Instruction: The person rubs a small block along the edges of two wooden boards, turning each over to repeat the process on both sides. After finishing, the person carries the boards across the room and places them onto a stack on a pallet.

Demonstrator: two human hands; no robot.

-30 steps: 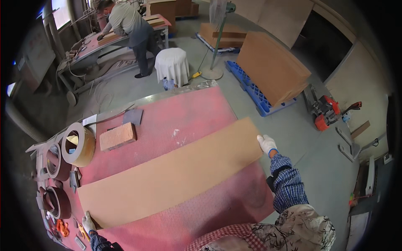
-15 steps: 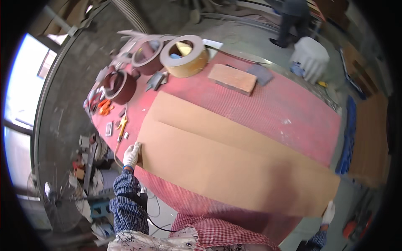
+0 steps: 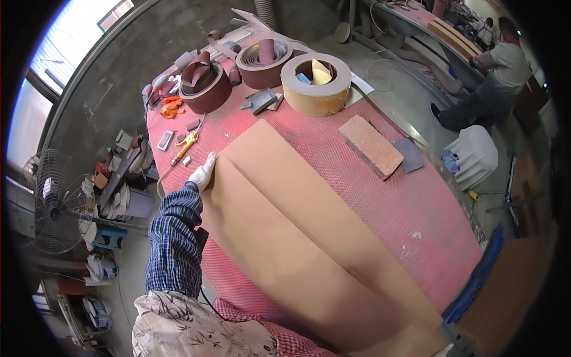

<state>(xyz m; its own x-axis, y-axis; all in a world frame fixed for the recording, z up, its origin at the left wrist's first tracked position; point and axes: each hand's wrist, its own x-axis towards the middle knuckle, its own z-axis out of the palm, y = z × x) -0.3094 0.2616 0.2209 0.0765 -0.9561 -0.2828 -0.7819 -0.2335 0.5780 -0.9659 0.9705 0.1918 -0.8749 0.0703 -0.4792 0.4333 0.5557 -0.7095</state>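
My left hand (image 3: 203,172), in a white knit glove, grips the left edge of a large, smooth brown panel (image 3: 262,238). Its fingers point up along that edge, and the thumb side is partly hidden. A second brown panel (image 3: 309,196) of the same colour shows along the far side, with a long straight step between the two. Both rest on a red, mesh-patterned table cover (image 3: 380,184). Of my right hand (image 3: 445,351), only a sliver of white glove appears at the panel's near right corner, its fingers hidden.
Beyond the panels stand a wide tan roll (image 3: 315,107), brown abrasive-belt rolls (image 3: 205,98) and a brick-like block (image 3: 370,146). A yellow air blow gun (image 3: 185,146) lies near my left hand. A fan (image 3: 53,208) stands left. Another person (image 3: 502,71) works at the far right.
My view has swung right, so the table and panels appear turned. My left hand still sits at the panel's left edge; my right hand has slipped mostly out of the picture.
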